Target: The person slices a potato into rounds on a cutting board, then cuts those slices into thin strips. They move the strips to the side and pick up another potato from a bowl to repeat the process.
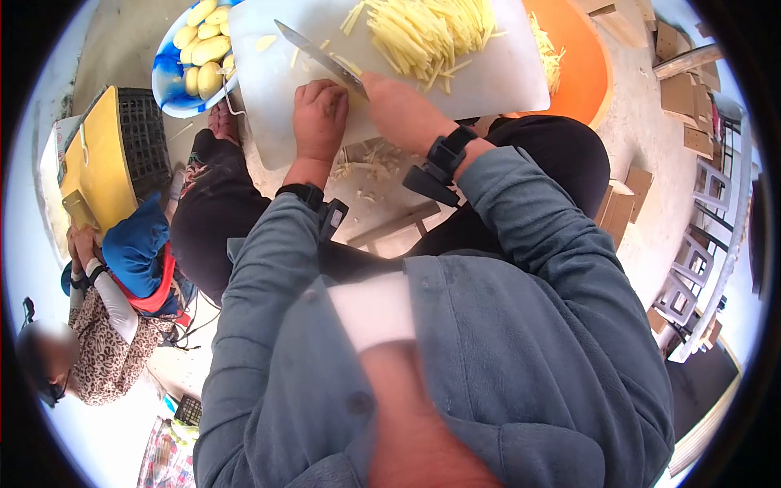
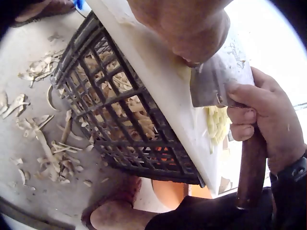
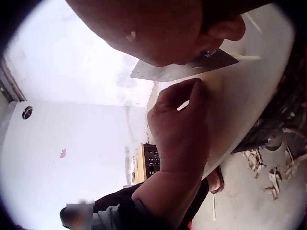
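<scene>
My right hand grips the dark wooden handle of a cleaver, its thumb against the broad blade in the left wrist view. The blade stands over the white cutting board, right beside the fingertips of my left hand. With curled fingers, that hand holds a piece of yellow potato down on the board; the fingers hide most of it. A heap of cut potato strips lies farther back on the board. A thin slice sits near the left edge.
Under the board is a black plastic crate with peelings inside; more peelings litter the floor. At left, a blue-and-white basin contains peeled potatoes. An orange basin with strips stands right. Another person sits at far left.
</scene>
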The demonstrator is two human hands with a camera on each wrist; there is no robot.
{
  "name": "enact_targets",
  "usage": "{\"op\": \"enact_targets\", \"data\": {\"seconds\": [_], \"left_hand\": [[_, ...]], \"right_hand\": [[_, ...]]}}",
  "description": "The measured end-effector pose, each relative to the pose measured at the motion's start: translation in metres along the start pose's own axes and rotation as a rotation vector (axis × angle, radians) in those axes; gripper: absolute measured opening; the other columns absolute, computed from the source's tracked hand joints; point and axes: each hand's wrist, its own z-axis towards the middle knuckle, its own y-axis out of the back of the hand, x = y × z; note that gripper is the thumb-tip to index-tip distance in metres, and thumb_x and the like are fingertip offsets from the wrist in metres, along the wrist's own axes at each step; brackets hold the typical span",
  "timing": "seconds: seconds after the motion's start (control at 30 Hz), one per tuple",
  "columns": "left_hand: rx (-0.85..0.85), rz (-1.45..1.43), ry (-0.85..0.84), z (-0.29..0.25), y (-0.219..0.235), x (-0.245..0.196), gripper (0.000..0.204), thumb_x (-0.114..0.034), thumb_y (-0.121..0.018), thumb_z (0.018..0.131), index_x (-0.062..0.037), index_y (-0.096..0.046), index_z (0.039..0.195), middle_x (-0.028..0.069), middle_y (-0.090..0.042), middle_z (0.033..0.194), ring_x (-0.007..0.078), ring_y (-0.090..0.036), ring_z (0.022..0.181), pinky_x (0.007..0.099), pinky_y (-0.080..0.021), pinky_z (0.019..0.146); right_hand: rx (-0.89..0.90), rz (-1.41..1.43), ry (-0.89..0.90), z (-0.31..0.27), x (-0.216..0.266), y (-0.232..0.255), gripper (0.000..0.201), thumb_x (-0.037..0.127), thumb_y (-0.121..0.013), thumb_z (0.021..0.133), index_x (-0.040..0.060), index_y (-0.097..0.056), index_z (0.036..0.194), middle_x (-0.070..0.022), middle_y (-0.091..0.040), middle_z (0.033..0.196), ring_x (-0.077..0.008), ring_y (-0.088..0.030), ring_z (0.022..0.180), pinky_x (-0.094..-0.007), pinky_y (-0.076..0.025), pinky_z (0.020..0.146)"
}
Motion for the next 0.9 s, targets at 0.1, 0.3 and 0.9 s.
{"op": "enact_targets", "data": {"seconds": [0.1, 0.3, 0.9], "left_hand": [[0.005, -0.007, 0.023, -0.001, 0.0, -0.001, 0.012, -0.004, -0.07, 0.073, -0.0075, -0.066, 0.084, 0.0057, -0.062, 0.094, 0.0278, -0.056, 0.088, 0.0364, -0.048, 0.077], [0.006, 0.001, 0.004, 0.0, -0.001, 0.0, 0.012, -0.003, -0.07, 0.073, -0.0071, -0.064, 0.083, 0.0063, -0.061, 0.095, 0.0284, -0.055, 0.089, 0.0363, -0.048, 0.077], [0.01, 0.004, 0.04, -0.002, 0.0, 0.0, 0.013, -0.002, -0.071, 0.073, -0.0067, -0.066, 0.084, 0.0063, -0.062, 0.093, 0.027, -0.056, 0.088, 0.0361, -0.049, 0.078]], "right_hand": [[0.005, 0.048, -0.04, -0.005, 0.004, 0.007, 0.018, -0.004, -0.044, 0.083, -0.0044, -0.047, 0.101, -0.0285, -0.061, 0.093, -0.0459, -0.06, 0.086, -0.0492, -0.049, 0.074], [0.105, -0.072, -0.026, -0.011, 0.011, 0.012, 0.025, -0.005, -0.05, 0.079, -0.004, -0.049, 0.104, -0.0247, -0.061, 0.095, -0.0405, -0.064, 0.086, -0.0439, -0.054, 0.072], [-0.021, 0.025, 0.002, -0.002, -0.002, -0.002, 0.023, -0.005, -0.05, 0.079, -0.0036, -0.049, 0.102, -0.0255, -0.061, 0.097, -0.0423, -0.063, 0.085, -0.0466, -0.052, 0.072]]}}
